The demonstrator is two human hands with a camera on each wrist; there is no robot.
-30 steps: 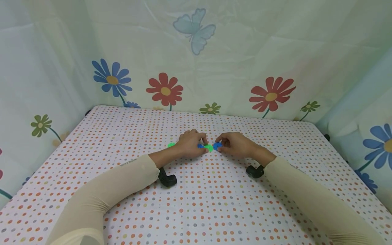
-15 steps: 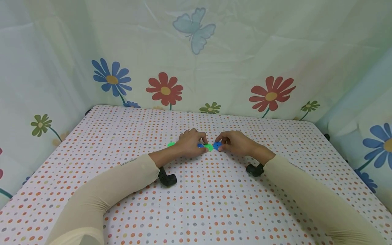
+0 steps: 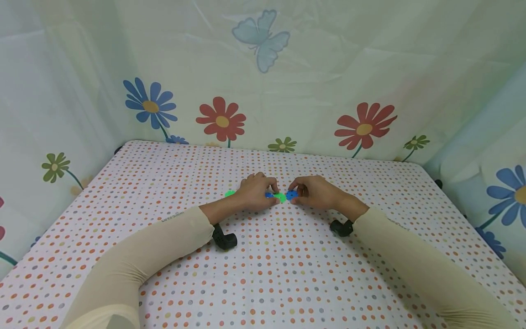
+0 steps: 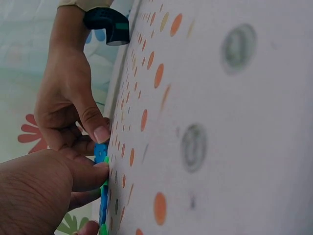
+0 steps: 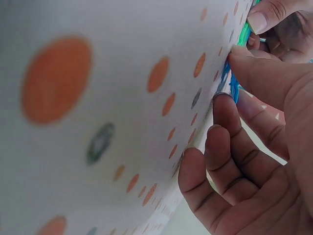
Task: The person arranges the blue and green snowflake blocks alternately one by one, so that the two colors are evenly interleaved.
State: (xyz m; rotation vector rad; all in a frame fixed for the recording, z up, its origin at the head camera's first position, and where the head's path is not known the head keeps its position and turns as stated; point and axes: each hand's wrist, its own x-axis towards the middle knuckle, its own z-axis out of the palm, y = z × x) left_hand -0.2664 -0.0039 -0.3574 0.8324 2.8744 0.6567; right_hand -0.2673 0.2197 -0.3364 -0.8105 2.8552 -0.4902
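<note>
Near the middle of the table, my left hand point(image 3: 255, 194) pinches a notched green plastic disc point(image 3: 281, 198) between thumb and fingers. Left of that disc, part of a blue disc point(image 3: 269, 195) shows under the same hand. Another green disc point(image 3: 229, 194) sticks out behind the left wrist, and these pieces lie in a row. My right hand point(image 3: 318, 192) pinches a notched blue disc point(image 3: 291, 195) by its edges, right beside the pinched green one. In the left wrist view the right thumb rests on this blue disc point(image 4: 100, 152). Whether the two discs interlock, I cannot tell.
A white cloth with coloured dots point(image 3: 263, 265) covers the table. Black wrist cameras hang under the left forearm point(image 3: 225, 240) and the right forearm point(image 3: 342, 229). A flowered curtain point(image 3: 312, 91) stands behind the table's far edge and along both sides.
Both hands stay in nearly the same place and keep their pinch. The blue disc at the right fingertips shifts only very slightly.
</note>
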